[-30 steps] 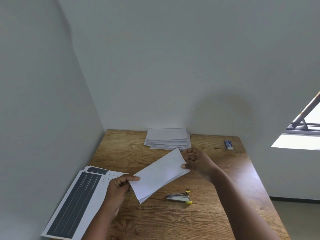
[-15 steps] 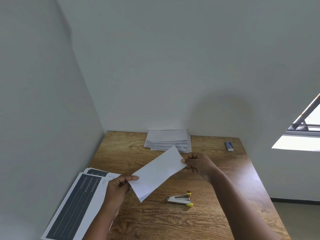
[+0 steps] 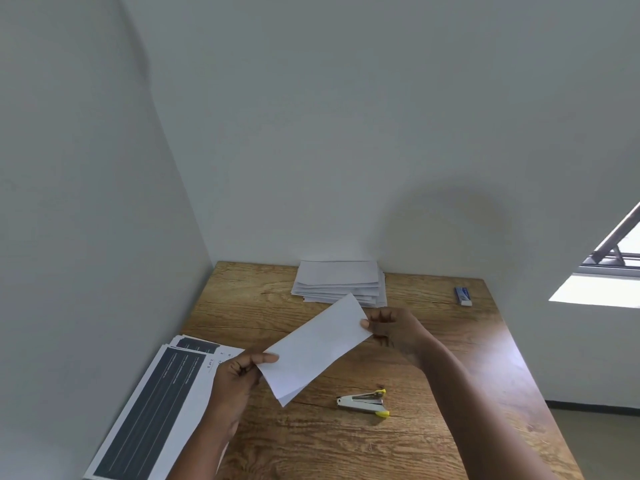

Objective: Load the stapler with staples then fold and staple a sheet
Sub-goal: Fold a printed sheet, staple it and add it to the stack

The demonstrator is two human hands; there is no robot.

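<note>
Nearest to us on the left, a stack of printed sheets with dark panels lies along the near-left edge of the wooden tabletop. Just right of it, our left hand pinches the near-left end of the folded sheet — thumb on top, the other fingers curled beneath. We hold the sheet above the tabletop, slanting from near left to far right, its layered edges showing at the near corner. To the right and a little nearer than the sheet's low corner, the stapler lies on its side on the wood, silver with yellow tips, touched by neither hand. Farther on, our right hand pinches the sheet's far-right end between thumb and curled fingers. Beyond it, a pile of folded white papers sits against the far wall — and at the far right, well apart, rests a small blue and white box.
</note>
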